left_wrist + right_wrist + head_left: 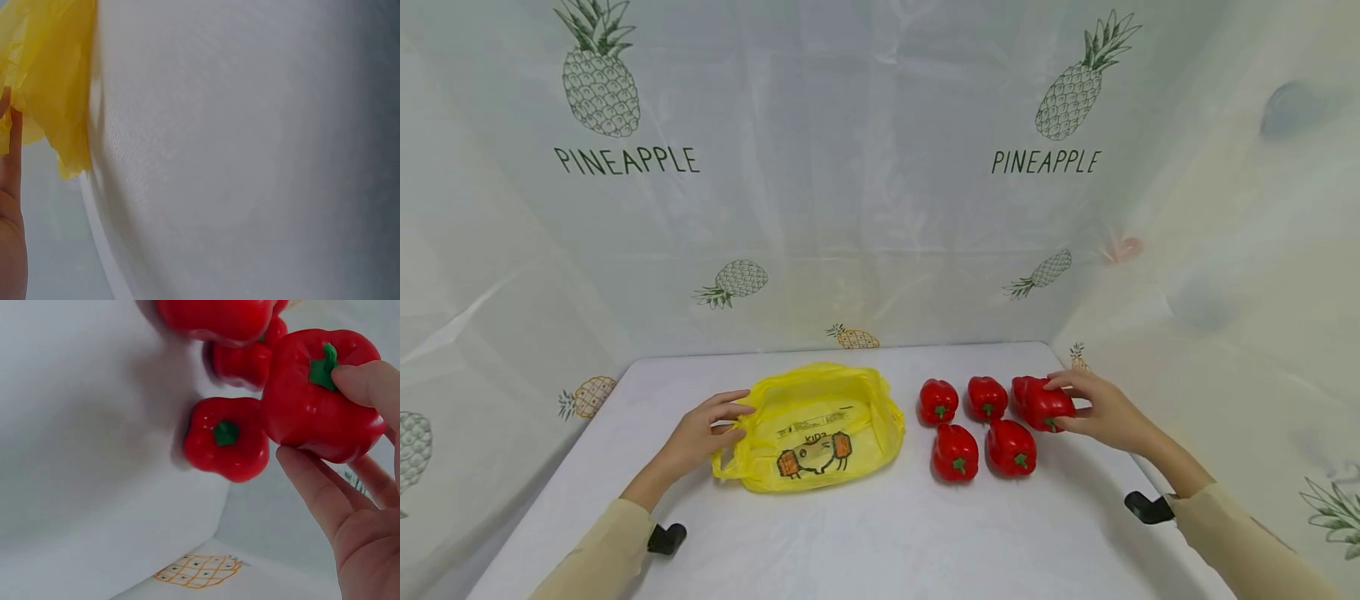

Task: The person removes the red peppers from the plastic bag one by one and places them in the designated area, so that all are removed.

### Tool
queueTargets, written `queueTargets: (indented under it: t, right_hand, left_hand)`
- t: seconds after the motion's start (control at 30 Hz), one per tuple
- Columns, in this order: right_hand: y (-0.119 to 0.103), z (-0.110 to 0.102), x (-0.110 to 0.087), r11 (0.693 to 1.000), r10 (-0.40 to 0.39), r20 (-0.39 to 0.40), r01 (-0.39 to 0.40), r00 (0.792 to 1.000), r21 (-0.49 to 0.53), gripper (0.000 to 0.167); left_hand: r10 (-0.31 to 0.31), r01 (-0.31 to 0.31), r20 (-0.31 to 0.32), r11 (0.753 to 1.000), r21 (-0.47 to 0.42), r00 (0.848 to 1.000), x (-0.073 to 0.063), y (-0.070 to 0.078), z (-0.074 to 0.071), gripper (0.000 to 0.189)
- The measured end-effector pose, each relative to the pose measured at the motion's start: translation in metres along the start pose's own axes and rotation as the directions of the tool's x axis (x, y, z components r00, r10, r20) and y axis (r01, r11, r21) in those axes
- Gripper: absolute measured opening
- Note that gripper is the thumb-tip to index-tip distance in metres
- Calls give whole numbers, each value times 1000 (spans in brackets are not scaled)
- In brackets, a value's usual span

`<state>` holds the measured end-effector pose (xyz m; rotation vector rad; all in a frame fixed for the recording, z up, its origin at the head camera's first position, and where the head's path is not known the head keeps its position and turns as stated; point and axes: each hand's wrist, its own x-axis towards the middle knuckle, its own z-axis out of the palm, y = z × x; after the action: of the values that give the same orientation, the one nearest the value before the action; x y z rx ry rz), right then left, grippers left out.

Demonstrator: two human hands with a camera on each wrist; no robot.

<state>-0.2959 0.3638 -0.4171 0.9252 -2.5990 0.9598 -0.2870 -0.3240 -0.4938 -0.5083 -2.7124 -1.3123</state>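
My right hand holds a red bell pepper with a green stem, the thumb beside the stem and the fingers on the opposite side. In the right wrist view it appears raised from the table, in front of another red bell pepper. On the left, a yellow plastic bag with a printed cartoon lies spread with its mouth wide. My left hand is at the bag's left edge, fingers and thumb holding the thin plastic. Only part of that hand shows in the left wrist view, against the bag.
Several more red bell peppers stand in two loose rows between the bag and my right hand. A white table carries everything. Pineapple-printed sheeting hangs behind the table and along both sides.
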Motion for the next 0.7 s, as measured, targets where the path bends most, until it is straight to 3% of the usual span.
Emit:
queueTargets:
  t: [0.37, 0.7]
  right_hand:
    - [15, 1, -22, 999, 45, 28, -46, 999, 23, 56]
    - [22, 6, -31, 994, 89, 71, -93, 994, 57, 54]
  left_hand:
    - [6, -6, -1, 1000, -21, 1000, 0, -1, 0, 38]
    - [2, -2, -3, 1000, -14, 1000, -1, 0, -1, 36]
